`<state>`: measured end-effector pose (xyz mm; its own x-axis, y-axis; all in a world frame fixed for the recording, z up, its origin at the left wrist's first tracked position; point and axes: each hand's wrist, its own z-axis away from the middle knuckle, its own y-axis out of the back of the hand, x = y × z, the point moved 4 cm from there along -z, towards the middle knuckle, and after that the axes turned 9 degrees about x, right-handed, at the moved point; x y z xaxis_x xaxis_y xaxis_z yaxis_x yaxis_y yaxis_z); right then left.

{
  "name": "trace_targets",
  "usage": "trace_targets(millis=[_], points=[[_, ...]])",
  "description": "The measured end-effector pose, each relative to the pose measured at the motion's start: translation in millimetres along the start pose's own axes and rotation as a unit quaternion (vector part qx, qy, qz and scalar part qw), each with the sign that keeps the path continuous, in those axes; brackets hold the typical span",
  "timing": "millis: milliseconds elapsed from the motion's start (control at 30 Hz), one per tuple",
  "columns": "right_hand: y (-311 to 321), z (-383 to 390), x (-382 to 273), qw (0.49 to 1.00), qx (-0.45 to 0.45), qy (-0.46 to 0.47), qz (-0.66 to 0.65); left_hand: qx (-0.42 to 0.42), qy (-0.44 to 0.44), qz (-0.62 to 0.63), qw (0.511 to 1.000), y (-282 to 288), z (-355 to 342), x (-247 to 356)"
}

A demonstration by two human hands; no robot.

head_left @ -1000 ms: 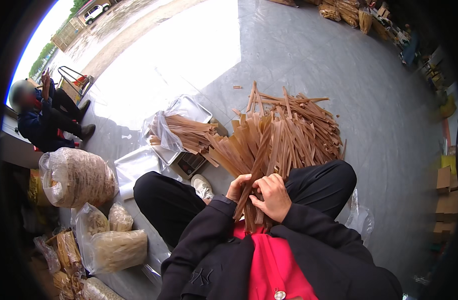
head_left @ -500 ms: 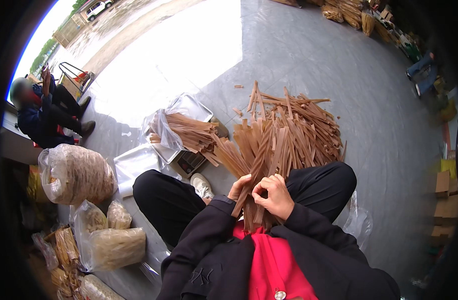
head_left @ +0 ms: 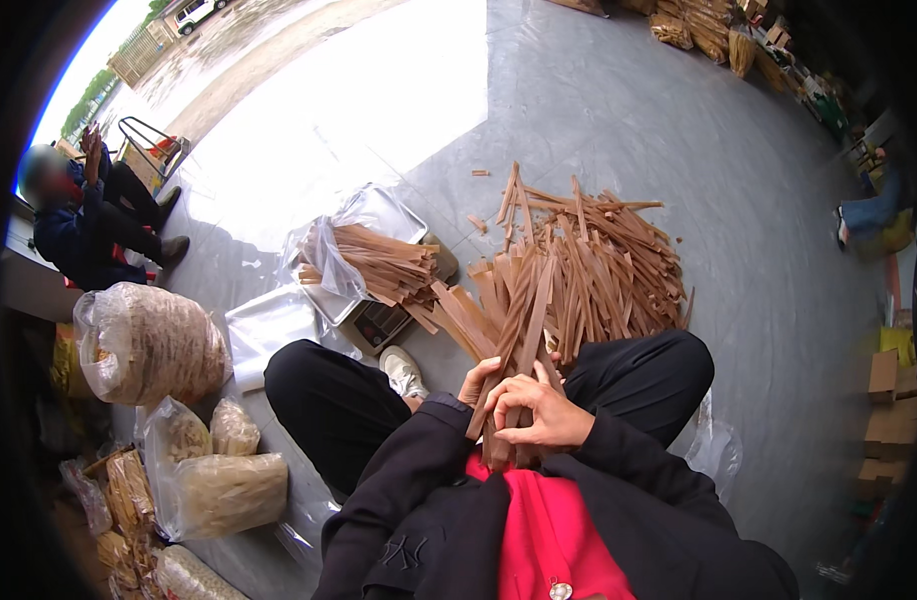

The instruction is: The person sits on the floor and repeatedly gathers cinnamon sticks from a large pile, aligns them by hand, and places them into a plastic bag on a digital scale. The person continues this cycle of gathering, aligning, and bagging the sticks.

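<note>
My left hand (head_left: 478,383) is closed around a loose bundle of flat brown strips (head_left: 509,315) that rises from my lap, partly hiding its fingers. Across the front of that bundle my right hand (head_left: 539,414) lies with curled fingers, gripping strips near their lower ends. Just beyond my knees is a large heap of similar strips (head_left: 629,270) spread on the floor. To its left, more strips (head_left: 379,265) lie in a clear plastic bag on a metal tray (head_left: 404,215) atop a scale (head_left: 374,329).
At left a seated person (head_left: 99,220) is beside a trolley (head_left: 154,150), with bulging clear bags (head_left: 154,345) and packets (head_left: 224,495) nearer me. Flattened plastic (head_left: 269,335) lies by the scale. Bagged goods (head_left: 689,30) line the back right, cardboard (head_left: 889,410) the right. Blue-clad legs (head_left: 869,200) show at far right.
My right hand has shifted left and slightly down across the bundle. The bundle's upper ends lean a little differently. The legs at far right have moved downward along that edge of the picture.
</note>
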<state>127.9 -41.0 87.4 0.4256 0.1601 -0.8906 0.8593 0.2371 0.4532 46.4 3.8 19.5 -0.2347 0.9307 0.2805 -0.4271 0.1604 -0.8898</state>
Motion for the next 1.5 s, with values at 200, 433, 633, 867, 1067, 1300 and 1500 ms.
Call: trace_targets(millis=[200,433,633,867,1067,1300,1500], points=[[9.2,1.6,0.2,0.975,-0.048,-0.047,-0.214,-0.034,0.050,0.074,0.995,30.1,-6.6,-12.7],[42.9,2.8,-1.3,0.960,-0.033,-0.073,-0.267,0.067,0.080,0.020,0.994,44.6,0.6,-4.0],[91.9,-22.0,17.4,0.981,0.063,-0.137,-0.124,0.015,0.026,0.049,0.998,53.1,1.2,1.4],[129.9,-71.8,5.4,0.909,0.241,0.069,0.333,0.027,0.008,0.029,0.999,64.8,3.7,8.9],[32.4,-60.9,-8.6,0.846,-0.053,0.306,0.434,0.138,0.044,-0.021,0.989,155.6,-3.8,-4.8],[25.5,-55.4,30.2,0.827,-0.149,0.375,0.393,0.096,0.118,-0.290,0.945,43.4,-12.8,18.9],[33.5,-59.1,38.1,0.839,-0.101,0.437,0.306,0.068,0.123,-0.297,0.944,34.6,-21.8,25.8]])
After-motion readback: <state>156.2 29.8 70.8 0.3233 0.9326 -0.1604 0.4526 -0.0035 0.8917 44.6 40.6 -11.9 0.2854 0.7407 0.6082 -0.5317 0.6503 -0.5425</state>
